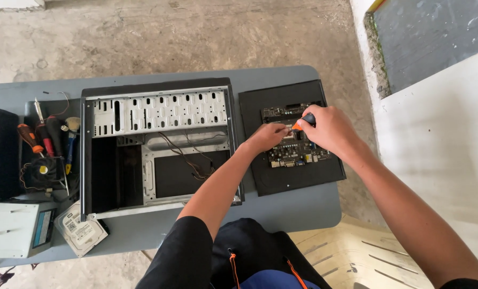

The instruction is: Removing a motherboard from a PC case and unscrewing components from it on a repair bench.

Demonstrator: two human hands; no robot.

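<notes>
Two hands [268, 136] [324, 128] | one screwdriver [304, 121] | one motherboard [297, 150] | one case [158, 144]

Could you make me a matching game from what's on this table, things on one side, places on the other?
Things:
1. circuit board
2. hard drive
3. loose wires
4. screwdrivers

Places:
A. inside the open computer case
B. far left, by the small fan
C. on the black panel, under both hands
D. near table edge, front left

Pairs: 1-C, 2-D, 3-A, 4-B
</notes>
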